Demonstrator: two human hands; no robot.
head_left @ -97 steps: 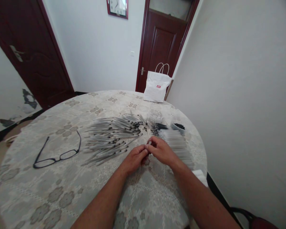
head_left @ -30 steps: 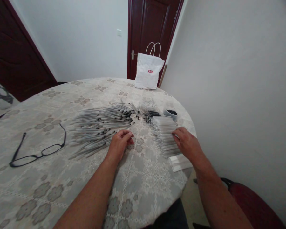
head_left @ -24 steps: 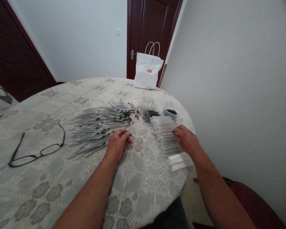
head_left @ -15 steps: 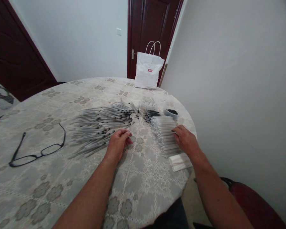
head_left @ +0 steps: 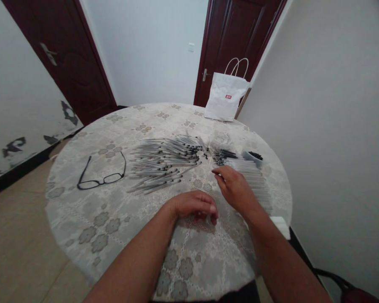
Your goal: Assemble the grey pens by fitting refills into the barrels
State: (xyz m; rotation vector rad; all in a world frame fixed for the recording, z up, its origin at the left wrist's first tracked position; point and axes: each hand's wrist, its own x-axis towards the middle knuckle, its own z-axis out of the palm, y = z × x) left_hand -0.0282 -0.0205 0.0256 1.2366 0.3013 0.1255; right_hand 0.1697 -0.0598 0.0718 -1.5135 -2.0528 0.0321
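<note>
My left hand [head_left: 197, 206] rests low over the tablecloth in front of me, fingers curled under; whatever is inside them is hidden. My right hand [head_left: 233, 185] hovers at the left edge of a row of clear plastic tubes [head_left: 254, 183], thumb and fingers pinched together. A dark spot shows at its fingertips, too small to name. Left of both hands spreads a pile of pale pen-like sticks with black ends [head_left: 158, 162]. Beyond the right hand lie thin black pieces [head_left: 224, 155], and a small bowl [head_left: 252, 156] of black parts.
Black-framed glasses [head_left: 102, 180] lie at the left of the round table [head_left: 129, 223]. A white paper bag [head_left: 225, 99] stands at the back, with a clear plastic bag [head_left: 221, 139] nearer. Folded white paper [head_left: 281, 227] sits by the right edge, close to the wall.
My view has swung left, shifting the scene to the right. My right hand has moved left from over the clear tubes. My left hand has drawn back from the pile towards me.
</note>
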